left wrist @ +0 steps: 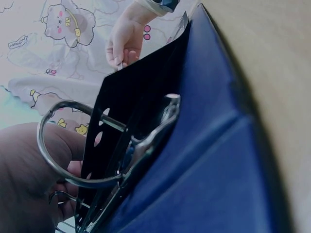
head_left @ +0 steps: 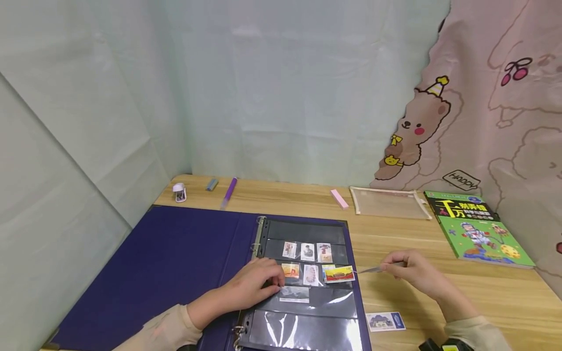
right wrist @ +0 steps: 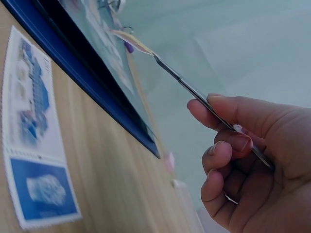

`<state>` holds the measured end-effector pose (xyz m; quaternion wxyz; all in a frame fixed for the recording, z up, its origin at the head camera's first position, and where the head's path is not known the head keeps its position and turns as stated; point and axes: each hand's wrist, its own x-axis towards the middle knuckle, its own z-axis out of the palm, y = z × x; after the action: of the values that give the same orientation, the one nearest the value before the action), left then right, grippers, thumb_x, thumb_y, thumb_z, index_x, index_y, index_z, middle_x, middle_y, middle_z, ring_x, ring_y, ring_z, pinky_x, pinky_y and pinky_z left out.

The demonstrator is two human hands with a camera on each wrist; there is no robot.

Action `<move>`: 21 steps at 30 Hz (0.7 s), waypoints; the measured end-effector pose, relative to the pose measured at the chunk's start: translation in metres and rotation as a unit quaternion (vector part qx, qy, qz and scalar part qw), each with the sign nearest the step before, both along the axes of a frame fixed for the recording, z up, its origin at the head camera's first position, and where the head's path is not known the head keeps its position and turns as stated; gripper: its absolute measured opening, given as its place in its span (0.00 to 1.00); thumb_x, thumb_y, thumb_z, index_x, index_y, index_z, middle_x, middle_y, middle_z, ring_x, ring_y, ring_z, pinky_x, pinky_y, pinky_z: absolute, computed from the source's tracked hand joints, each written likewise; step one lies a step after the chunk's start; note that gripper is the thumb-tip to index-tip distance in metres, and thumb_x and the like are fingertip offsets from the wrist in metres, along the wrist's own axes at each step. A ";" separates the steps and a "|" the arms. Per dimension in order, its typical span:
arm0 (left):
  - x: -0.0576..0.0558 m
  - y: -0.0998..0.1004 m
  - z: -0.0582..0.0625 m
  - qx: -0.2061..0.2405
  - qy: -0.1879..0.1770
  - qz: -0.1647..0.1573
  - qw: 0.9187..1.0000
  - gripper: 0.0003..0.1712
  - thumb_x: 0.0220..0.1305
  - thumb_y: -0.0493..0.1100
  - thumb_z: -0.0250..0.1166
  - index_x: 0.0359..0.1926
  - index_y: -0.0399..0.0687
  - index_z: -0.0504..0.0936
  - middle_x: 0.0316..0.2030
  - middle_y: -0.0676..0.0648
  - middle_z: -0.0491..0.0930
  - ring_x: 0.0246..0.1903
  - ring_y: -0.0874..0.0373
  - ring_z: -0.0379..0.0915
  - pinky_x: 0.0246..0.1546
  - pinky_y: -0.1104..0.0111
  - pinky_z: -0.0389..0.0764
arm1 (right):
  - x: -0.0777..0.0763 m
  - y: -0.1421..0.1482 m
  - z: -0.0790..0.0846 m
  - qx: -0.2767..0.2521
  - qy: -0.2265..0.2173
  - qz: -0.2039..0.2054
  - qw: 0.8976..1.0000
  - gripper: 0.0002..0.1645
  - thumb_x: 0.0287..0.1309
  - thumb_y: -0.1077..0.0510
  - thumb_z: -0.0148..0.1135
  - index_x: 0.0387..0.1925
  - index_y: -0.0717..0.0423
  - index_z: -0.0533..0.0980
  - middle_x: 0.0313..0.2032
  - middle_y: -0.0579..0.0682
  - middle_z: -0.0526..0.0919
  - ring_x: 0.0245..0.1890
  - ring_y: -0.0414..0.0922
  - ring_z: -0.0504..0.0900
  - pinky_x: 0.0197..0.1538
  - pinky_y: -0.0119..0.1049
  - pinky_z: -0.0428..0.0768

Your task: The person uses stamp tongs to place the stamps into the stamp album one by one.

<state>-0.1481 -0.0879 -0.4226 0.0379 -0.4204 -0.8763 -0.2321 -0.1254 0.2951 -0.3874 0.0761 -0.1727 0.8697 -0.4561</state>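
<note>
My right hand [head_left: 410, 273] pinches metal tweezers [right wrist: 187, 86] between thumb and fingers. Their tips hold the edge of a red and yellow stamp [head_left: 339, 274] above the stamp album's black page [head_left: 318, 304], overlapping another stamp in the middle row. Near the ring spine, my left hand [head_left: 252, 285] rests on the page's left side with relaxed fingers, beside an orange stamp [head_left: 290, 270] and a grey stamp [head_left: 294, 294]. The left wrist view shows the same hand partly hidden behind a binder ring [left wrist: 46, 145]. Several stamps sit in the page's clear pockets.
A blue and white stamp [head_left: 385, 321] lies on the table right of the album's blue cover [head_left: 175, 263]. Behind stand a small sharpener-like item [head_left: 179, 192], a grey eraser-like block [head_left: 212, 184], a purple pen [head_left: 230, 190], a pink block [head_left: 339, 199], a mesh pouch [head_left: 391, 204] and a green book [head_left: 478, 231].
</note>
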 end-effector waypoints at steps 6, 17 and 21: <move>0.000 0.000 0.000 0.004 0.002 -0.002 1.000 0.08 0.52 0.42 0.65 0.29 0.59 0.74 0.27 0.62 0.70 0.31 0.71 0.63 0.38 0.74 0.65 | -0.003 -0.011 -0.006 -0.017 -0.011 0.020 1.000 0.12 0.58 0.59 0.55 0.31 0.67 0.77 0.17 0.36 0.64 0.17 0.29 0.61 0.16 0.30 0.63; 0.000 -0.001 -0.001 0.012 0.011 -0.006 1.000 0.07 0.53 0.43 0.65 0.29 0.59 0.74 0.26 0.62 0.70 0.31 0.71 0.64 0.38 0.74 0.64 | -0.007 -0.018 -0.015 -0.027 -0.018 0.044 0.999 0.10 0.57 0.60 0.55 0.31 0.65 0.78 0.18 0.39 0.68 0.17 0.27 0.63 0.17 0.28 0.65; -0.001 -0.001 -0.002 0.015 0.012 -0.009 1.000 0.06 0.53 0.43 0.64 0.29 0.59 0.74 0.26 0.63 0.70 0.31 0.71 0.64 0.38 0.74 0.65 | -0.008 -0.020 -0.016 -0.019 -0.022 0.037 0.999 0.10 0.56 0.59 0.56 0.31 0.64 0.78 0.19 0.41 0.70 0.18 0.28 0.65 0.19 0.27 0.68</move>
<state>-0.1488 -0.0891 -0.4246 0.0526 -0.4306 -0.8685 -0.2399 -0.1331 0.2748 -0.4038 0.1091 -0.1964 0.8520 -0.4728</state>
